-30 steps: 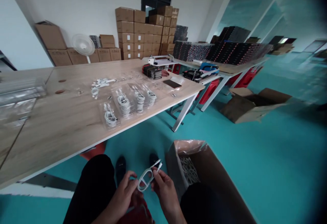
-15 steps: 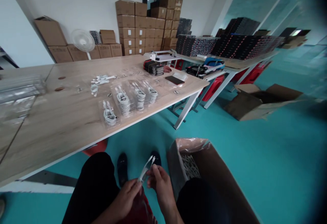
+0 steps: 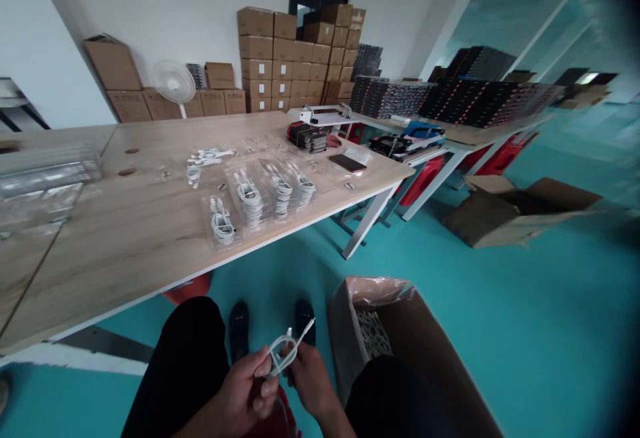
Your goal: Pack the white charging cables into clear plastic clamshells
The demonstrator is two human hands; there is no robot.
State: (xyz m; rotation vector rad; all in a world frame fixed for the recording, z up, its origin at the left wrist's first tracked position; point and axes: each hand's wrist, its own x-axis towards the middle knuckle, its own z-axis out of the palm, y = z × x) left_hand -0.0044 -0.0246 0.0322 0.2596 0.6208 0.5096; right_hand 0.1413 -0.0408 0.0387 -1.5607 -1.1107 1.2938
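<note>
A white cable [image 3: 283, 363], looped into a small coil, is between my two hands above my lap. My left hand [image 3: 249, 388] pinches the coil's left side between thumb and fingers. On the other side my right hand [image 3: 309, 373] is closed on the cable, its fingertips partly hidden behind the loop. One plug end points up and to the right past the right hand; a second, shorter end stands up near the loop's top. On the table ahead, clear plastic trays [image 3: 250, 203] hold similar coiled white cables.
An open carton [image 3: 425, 331] lined with plastic, with white cables inside, stands beside my right knee. The wooden table [image 3: 150, 225] bears loose white cables [image 3: 205, 157], a phone [image 3: 347, 163] and clear packaging [image 3: 45, 171]. Another open carton [image 3: 500, 211] lies on the floor at right.
The cable has turned and now shows as a rounder loop, with its plug ends spread apart. My left hand has rolled so its fingers show; my right hand has dropped lower.
</note>
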